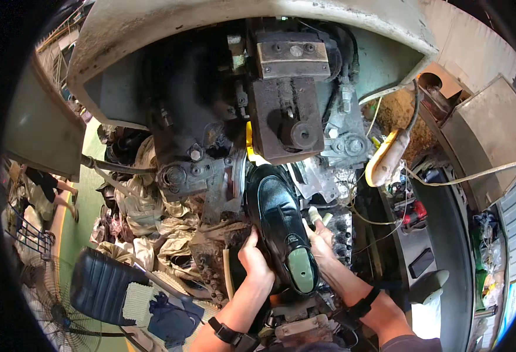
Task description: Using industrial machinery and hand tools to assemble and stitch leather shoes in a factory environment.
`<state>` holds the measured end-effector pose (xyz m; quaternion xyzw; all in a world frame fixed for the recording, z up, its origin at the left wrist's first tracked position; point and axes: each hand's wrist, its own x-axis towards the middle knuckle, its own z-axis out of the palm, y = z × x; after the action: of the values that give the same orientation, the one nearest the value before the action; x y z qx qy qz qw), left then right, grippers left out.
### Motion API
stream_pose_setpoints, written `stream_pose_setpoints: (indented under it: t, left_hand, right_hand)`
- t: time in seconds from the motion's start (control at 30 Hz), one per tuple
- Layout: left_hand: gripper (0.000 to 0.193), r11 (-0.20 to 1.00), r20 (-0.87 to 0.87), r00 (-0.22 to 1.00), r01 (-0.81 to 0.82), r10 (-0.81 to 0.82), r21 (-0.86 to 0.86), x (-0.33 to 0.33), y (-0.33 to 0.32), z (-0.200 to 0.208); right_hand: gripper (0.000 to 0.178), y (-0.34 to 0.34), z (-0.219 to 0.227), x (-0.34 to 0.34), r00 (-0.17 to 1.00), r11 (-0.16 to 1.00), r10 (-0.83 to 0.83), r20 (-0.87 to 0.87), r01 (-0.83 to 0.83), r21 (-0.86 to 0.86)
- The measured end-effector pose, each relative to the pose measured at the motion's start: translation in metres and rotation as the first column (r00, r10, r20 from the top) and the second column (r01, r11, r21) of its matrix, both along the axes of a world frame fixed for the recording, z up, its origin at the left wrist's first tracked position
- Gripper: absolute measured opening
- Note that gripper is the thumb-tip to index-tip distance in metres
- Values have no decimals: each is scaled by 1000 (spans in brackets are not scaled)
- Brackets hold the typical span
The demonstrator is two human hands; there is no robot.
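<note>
Big pale machine hood point(152, 23) arches over everything up close, green floor point(75, 237) off left, one dark press block point(284, 108) mid-frame, plus one black padded chair point(99, 287) and one wire fan point(58, 314). One shiny black shoe point(274, 205) has its toe by the block's lower edge, squeezed between a curled left hand point(255, 258) and right hand point(324, 251). Two dark wristbands point(226, 332), btw.

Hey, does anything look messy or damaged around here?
Yes: crumpled beige cloth lies heaped left of the dark metal machine, in loose, untidy folds. The glossy black leather-look shoe between both hands shows no obvious damage.
</note>
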<state>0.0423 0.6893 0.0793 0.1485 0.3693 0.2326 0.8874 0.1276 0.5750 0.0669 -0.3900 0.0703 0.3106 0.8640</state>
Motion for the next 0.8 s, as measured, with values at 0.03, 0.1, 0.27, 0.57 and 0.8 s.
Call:
stream_pose_setpoints:
  t: [0.03,0.1,0.27,0.57,0.8]
  left_hand:
    - [29,996,3,998,-68,68,55,3,-1,-6]
    - [28,993,10,996,-89,89,71,6,-2,-15]
    - [28,966,-36,989,-129,141,223,9,-3,-15]
    - [32,974,-48,998,47,-37,222,-1,8,-3]
    - [31,281,-611,729,683,-308,674,-103,32,-88]
  right_hand:
    - [63,1,-1,1,1000,1000,11,12,-11,13]
    - [61,2,-10,4,1000,999,10,29,-11,41]
    - [55,8,-27,6,992,999,-28,125,25,26]
    - [50,-10,-1,4,999,995,-35,27,37,-94]
    - [84,-160,-69,58,973,708,-40,228,188,-681]
